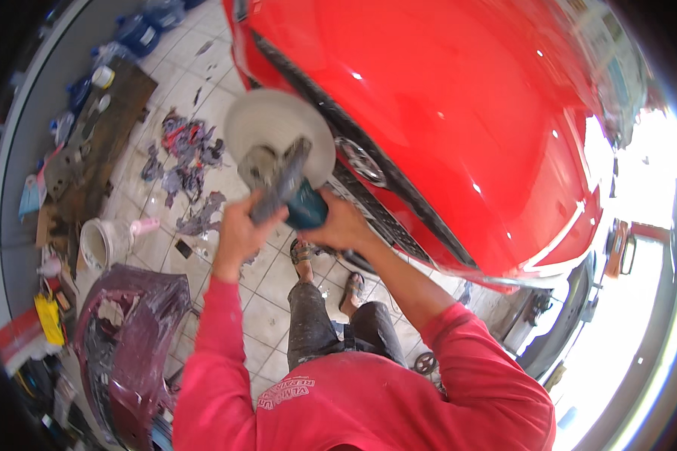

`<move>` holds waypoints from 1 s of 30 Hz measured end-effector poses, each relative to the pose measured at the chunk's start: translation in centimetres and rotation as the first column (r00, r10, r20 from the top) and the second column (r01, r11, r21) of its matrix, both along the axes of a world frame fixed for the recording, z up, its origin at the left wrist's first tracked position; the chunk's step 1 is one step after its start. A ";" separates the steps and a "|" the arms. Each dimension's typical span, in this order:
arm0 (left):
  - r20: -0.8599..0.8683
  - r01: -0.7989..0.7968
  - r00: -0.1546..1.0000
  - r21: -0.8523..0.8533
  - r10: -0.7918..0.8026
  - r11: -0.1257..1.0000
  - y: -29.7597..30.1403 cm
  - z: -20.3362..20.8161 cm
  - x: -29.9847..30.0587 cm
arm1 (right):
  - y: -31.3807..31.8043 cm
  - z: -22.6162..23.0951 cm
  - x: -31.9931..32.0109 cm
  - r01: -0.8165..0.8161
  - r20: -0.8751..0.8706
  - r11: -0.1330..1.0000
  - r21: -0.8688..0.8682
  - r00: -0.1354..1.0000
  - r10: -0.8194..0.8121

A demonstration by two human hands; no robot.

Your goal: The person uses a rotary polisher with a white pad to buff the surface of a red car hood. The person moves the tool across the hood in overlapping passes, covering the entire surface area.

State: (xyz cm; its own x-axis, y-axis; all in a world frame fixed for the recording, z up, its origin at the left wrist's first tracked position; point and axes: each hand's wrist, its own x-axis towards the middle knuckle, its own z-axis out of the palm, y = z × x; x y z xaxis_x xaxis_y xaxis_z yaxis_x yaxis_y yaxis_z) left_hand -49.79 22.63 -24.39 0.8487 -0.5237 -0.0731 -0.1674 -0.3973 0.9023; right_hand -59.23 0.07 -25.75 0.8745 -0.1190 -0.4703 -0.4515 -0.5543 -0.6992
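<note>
I hold a polisher (306, 207) with a teal body and a wide, pale round pad (297, 128) in front of me. My left hand (238, 231) is closed around its dark grey side handle (284, 179). The teal body sits in the grip of my right hand (344, 222). The pad is slightly blurred and overlaps the front edge of a glossy red car (459, 113) in this view; I cannot tell whether they touch. Beside the pad are the car's dark grille and round emblem (361, 161).
A pile of crumpled rags (188, 154) lies on the tiled floor to the left. Past it stand a white bucket (104, 244), a dark wooden bench (105, 128) and blue water jugs (137, 35). A maroon bumper (132, 338) is near my left side.
</note>
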 end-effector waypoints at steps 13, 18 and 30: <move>0.558 0.742 0.624 -0.201 -0.548 0.640 -12.7 15.1 -18.1 | -5.8 3.9 -33.9 0.091 0.396 0.976 0.196 0.903 -0.164; 0.551 0.747 0.660 -0.405 -0.511 0.527 -13.9 12.0 -13.8 | -5.1 4.5 -30.1 0.437 0.080 0.772 0.461 0.846 -0.527; 0.341 0.315 0.922 -0.388 -0.183 0.866 -2.2 12.7 13.7 | 3.2 8.0 1.3 0.328 0.106 0.760 0.561 0.882 -0.459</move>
State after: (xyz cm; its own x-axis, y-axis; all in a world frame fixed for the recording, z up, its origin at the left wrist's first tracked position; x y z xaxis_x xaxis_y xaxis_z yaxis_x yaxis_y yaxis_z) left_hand -36.14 20.44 -11.64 0.6341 -0.6426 0.4302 -0.4819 0.1067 0.8697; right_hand -57.90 3.25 -17.73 0.8914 -0.2756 -0.3598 -0.3434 0.1073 -0.9330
